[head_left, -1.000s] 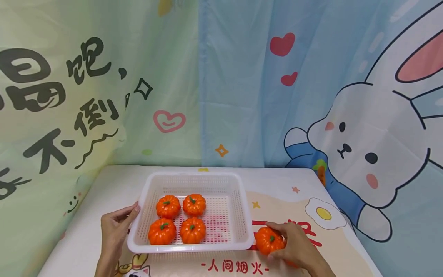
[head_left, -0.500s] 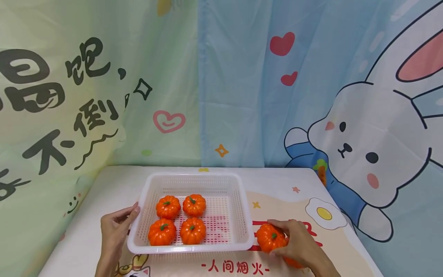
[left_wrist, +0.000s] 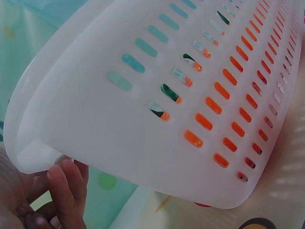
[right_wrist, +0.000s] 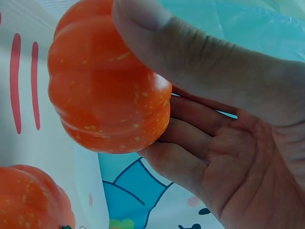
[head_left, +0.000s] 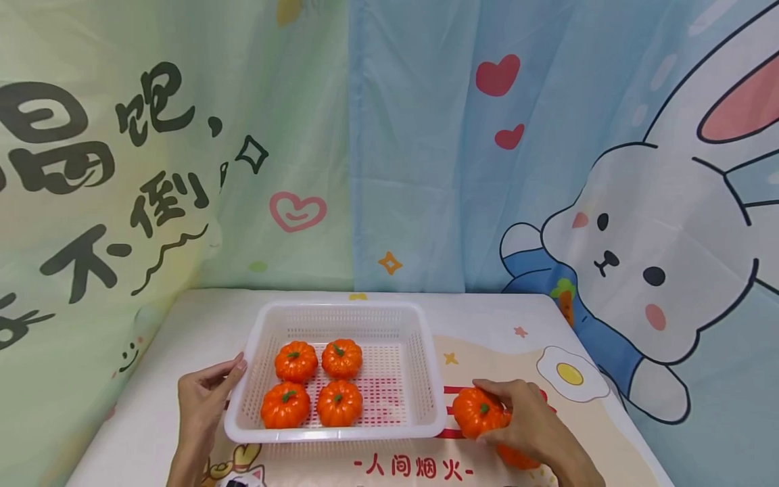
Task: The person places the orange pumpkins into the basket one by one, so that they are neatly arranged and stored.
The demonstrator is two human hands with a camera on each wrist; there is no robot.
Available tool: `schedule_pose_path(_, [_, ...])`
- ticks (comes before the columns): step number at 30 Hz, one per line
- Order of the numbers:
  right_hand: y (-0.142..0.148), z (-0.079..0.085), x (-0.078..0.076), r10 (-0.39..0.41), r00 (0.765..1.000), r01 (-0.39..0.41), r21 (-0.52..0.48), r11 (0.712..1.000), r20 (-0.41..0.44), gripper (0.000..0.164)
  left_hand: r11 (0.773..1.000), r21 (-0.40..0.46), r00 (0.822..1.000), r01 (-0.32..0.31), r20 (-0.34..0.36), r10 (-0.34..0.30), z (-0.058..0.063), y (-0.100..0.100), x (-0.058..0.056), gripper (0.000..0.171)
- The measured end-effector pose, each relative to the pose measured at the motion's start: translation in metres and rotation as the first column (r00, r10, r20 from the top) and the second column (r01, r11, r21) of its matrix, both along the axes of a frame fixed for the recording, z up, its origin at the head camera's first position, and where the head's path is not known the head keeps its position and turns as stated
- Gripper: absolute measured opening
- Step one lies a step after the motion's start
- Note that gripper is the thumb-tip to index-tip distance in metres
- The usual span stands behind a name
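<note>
A white plastic basket [head_left: 333, 433] with slotted sides stands on the table. Inside its left half sit several small orange toy pumpkins [head_left: 295, 362] with green stems. My left hand [head_left: 204, 396] holds the basket's left rim; in the left wrist view its fingers [left_wrist: 66, 183] curl under the lip. Right of the basket, my right hand [head_left: 525, 414] grips another toy pumpkin [head_left: 477, 412] between thumb and fingers. The right wrist view shows the thumb over this pumpkin [right_wrist: 107, 90] and the fingers along its far side. A further pumpkin [head_left: 517, 457] lies below the right hand, partly hidden by it.
A white and beige printed cloth [head_left: 487, 318] with red lettering, a fried egg and stars covers the table. Behind it hangs a green and blue curtain [head_left: 414, 169] with a large cartoon rabbit at the right. The basket's right half shows its bare perforated floor.
My right hand has shifted slightly right and up with its pumpkin, and more of the pumpkin beneath shows. The left hand and the basket stay in place.
</note>
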State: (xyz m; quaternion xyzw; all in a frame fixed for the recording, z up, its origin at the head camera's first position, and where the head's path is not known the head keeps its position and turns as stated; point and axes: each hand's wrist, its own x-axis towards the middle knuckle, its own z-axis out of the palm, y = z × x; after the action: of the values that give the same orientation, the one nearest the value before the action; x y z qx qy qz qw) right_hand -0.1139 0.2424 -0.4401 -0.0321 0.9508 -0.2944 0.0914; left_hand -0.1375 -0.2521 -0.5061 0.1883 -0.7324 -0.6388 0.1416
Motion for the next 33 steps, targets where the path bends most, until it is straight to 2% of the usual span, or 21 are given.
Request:
schedule_pose_path(14, [0.003, 0.004, 0.001, 0.033, 0.999, -0.032, -0.043, 0.999, 0.011, 0.081, 1.000, 0.004, 1.000, -0.013, 0.012, 0.013, -0.002, -0.002, -0.001, 0.039])
schedule_pose_path(25, [0.000, 0.014, 0.000, 0.057, 0.998, -0.057, -0.031, 0.998, 0.002, 0.080, 1.000, -0.023, 0.999, -0.010, 0.033, 0.011, -0.003, -0.002, -0.001, 0.042])
schedule_pose_path(33, [-0.004, 0.020, 0.001, 0.062, 0.998, -0.062, -0.050, 0.997, -0.002, 0.082, 1.000, -0.010, 0.999, -0.006, 0.033, 0.007, -0.003, -0.002, 0.000, 0.042])
